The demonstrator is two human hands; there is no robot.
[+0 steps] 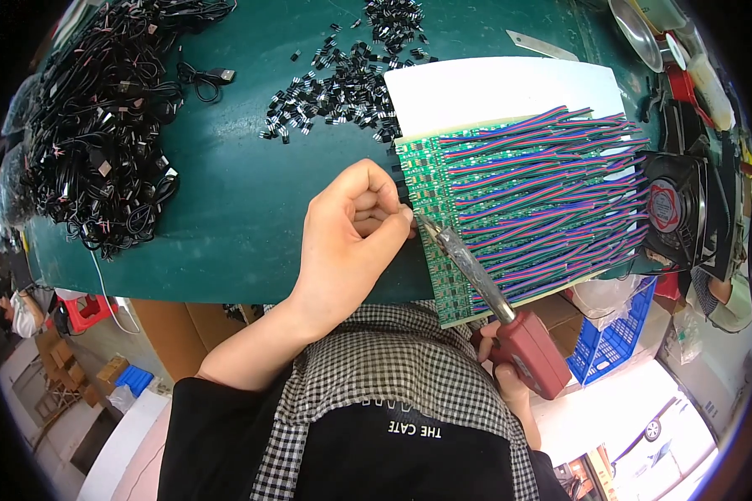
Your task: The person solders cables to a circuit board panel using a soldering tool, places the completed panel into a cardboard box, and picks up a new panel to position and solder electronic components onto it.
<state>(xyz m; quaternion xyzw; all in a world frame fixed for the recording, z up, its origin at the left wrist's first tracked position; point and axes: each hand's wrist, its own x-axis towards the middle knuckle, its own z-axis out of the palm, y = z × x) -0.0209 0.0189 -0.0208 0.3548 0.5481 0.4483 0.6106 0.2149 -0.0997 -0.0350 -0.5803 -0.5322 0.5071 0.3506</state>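
Note:
My left hand [342, 242] is closed in a pinch at the left edge of a panel of green circuit boards [451, 288]; whatever its fingertips hold is too small and hidden to name. Rows of multicoloured wires [551, 192] run rightward from the boards. My right hand [510, 384] wraps round the maroon handle of a soldering gun [476, 271], mostly hidden behind it. The gun's tip reaches the boards' left edge, close beside my left fingertips. Under the panel lies a white sheet [501, 88]. Small black connectors [338, 92] lie heaped beyond my left hand.
A big heap of black USB cables [109, 125] covers the left of the green table [234, 209], with one coiled cable [205, 81] apart. A flat metal blade [541, 44] lies far right. A black fan [673, 209] stands right of the wires. Below the table sits a blue crate [614, 334].

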